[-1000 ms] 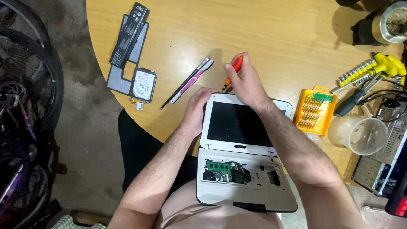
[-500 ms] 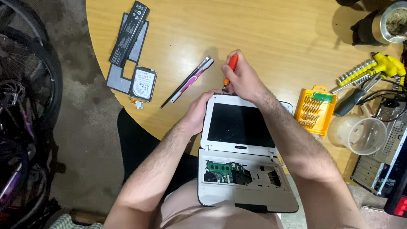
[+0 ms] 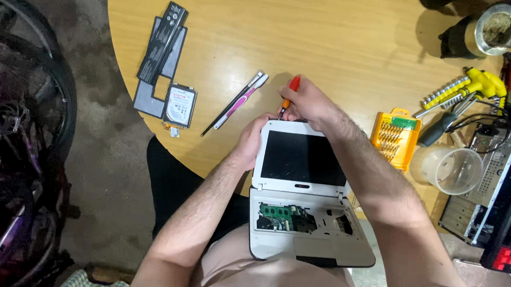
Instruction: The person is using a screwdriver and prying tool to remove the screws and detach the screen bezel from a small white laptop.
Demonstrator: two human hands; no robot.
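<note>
A small white laptop lies open at the near edge of the round wooden table, its dark screen flat on the table and its base over my lap with the circuit board exposed. My left hand grips the screen's left edge near the top corner. My right hand holds an orange-handled screwdriver with its tip at the top edge of the screen.
Left of my hands lie a pink-and-grey tool pair, a hard drive, a grey cover plate and a black battery. At right: an orange bit case, clear plastic cup, yellow drivers, electronics. Bicycle wheels stand left.
My right hand with the screwdriver has shifted slightly along the screen's top edge; the screwdriver stands more upright. The left hand keeps its grip on the screen.
</note>
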